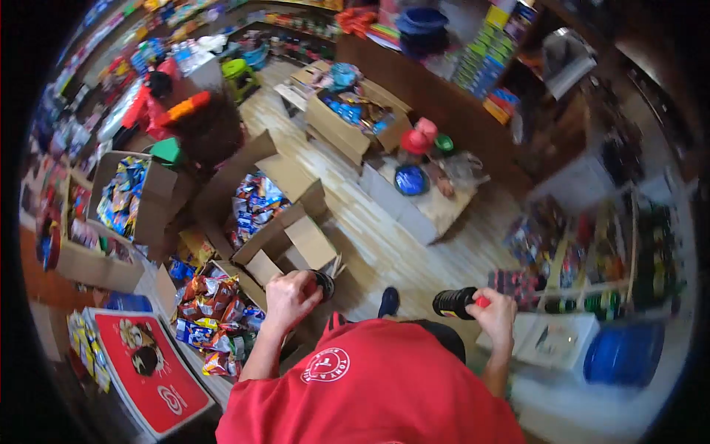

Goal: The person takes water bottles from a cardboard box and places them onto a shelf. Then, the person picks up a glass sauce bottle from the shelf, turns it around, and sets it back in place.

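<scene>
My right hand [495,314] grips a dark, ribbed bottle [454,303] at its red cap end, with the bottle lying sideways and its base pointing left. My left hand [290,297] is closed on a dark, round-ended object [323,286], seen nearly end-on; it looks like a bottle, but most of it is hidden by the fingers. Just beyond that hand stands an open cardboard box [310,240] with raised flaps. To its left, a carton holds colourful snack packets [211,303].
More cartons with packets [122,196] line the left side. A red-topped chest [148,362] is at lower left. Farther ahead are a carton [336,122] and a box with a blue item [411,180]. A bottle rack [592,259] and blue tub [623,354] are on the right.
</scene>
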Demonstrator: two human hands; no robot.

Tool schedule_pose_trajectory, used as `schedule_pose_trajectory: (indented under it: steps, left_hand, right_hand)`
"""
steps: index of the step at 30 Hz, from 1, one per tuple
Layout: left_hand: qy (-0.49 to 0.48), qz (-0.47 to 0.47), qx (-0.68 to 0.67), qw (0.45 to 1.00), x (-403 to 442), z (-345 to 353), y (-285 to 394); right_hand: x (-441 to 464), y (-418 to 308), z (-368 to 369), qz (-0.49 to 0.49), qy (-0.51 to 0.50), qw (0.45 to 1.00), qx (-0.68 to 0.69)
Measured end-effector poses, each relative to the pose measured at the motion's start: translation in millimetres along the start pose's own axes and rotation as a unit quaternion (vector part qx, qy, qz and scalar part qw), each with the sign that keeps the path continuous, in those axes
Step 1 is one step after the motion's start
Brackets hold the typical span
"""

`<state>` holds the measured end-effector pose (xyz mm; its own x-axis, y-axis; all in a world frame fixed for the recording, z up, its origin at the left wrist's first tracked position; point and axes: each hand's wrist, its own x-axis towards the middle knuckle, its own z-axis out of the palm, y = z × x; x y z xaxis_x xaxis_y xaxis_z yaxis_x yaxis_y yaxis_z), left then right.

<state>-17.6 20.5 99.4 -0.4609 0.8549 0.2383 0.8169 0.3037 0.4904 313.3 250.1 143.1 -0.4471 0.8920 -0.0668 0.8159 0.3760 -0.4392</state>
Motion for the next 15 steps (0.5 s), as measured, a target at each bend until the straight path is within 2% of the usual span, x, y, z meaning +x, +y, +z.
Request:
schedule_pose_trajectory:
  steps: [5,9,14,15]
  left_hand:
    - [0.050,-0.085,0.023,0.995,47,15,20]
    - [0.091,-0.153,0.020,0.984,75,18,25]
    - [0.095,-0.176,0.035,0.979,126,29,2]
    - [0.091,-0.176,0.041,0.979,138,30,-4]
  right_hand:
    - [117,11,-13,-0.084,-0.041,0.995,-0.018]
    - [201,-19,-16,-0.159,-0.082,0.984,-0.026]
    - [299,-33,11,-0.223,-0.053,0.973,0.003]
    - [316,-42,15,-0.210,-0.058,0.976,0.015]
